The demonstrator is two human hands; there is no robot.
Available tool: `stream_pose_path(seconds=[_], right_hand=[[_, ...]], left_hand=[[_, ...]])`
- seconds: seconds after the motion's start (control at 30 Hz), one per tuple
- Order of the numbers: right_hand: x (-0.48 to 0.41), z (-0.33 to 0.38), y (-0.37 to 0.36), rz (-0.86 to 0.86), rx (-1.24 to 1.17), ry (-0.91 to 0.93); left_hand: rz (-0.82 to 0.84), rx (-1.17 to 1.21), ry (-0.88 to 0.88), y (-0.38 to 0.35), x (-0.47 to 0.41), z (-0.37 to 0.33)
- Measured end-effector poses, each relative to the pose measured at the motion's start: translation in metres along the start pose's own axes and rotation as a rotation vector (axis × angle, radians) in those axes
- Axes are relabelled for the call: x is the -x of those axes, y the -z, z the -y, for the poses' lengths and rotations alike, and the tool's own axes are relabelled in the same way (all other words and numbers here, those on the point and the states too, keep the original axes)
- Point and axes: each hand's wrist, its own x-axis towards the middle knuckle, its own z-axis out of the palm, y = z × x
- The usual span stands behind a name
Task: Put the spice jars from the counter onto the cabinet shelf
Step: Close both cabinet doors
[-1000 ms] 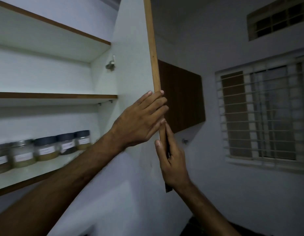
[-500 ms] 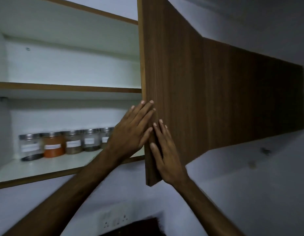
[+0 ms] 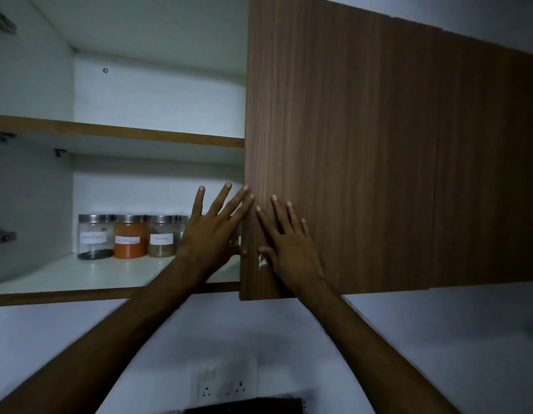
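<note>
Labelled glass spice jars with steel lids stand in a row at the back of the lower cabinet shelf (image 3: 80, 274): a clear jar with dark contents (image 3: 95, 236), an orange-filled jar (image 3: 130, 236) and a tan-filled jar (image 3: 162, 236). More jars are hidden behind my left hand (image 3: 213, 234). That hand is spread flat, its fingertips at the edge of the brown wooden cabinet door (image 3: 378, 150). My right hand (image 3: 289, 243) lies flat on the door's face near its lower left corner. Neither hand holds anything.
An upper shelf (image 3: 116, 131) spans the cabinet above the jars. The left door's hinge (image 3: 1, 236) shows at the left edge. Below on the wall is a white socket plate (image 3: 226, 380), with a dark object (image 3: 244, 406) under it.
The door has swung shut from edge-on to nearly flush with the cabinet front. Both hands slid from gripping its edge to lying flat on it. The view turned left and up.
</note>
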Motion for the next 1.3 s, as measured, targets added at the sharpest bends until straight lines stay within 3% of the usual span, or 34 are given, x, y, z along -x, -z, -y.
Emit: stream_pose_path(seconds=[0.23,0.47,0.97,1.13,1.3], right_hand=[[-0.002,-0.002,-0.005,-0.004,-0.008,0.007],[-0.006,0.001,-0.001,-0.029,-0.069,-0.116],[0.007,0.005,0.0,-0.025,0.031,-0.046],[0.021,0.032,0.0,-0.13,-0.015,-0.01],[0.025,0.103,0.006,-0.204,-0.162,0.068]], left_hand=[[0.015,-0.043,0.04,0.008,0.002,-0.014],[0.095,-0.074,0.079,0.007,0.015,-0.036],[0.144,-0.068,0.113,0.024,0.027,-0.048],[0.087,-0.027,0.111,0.046,0.043,-0.048],[0.094,-0.142,0.183,0.085,0.105,0.006]])
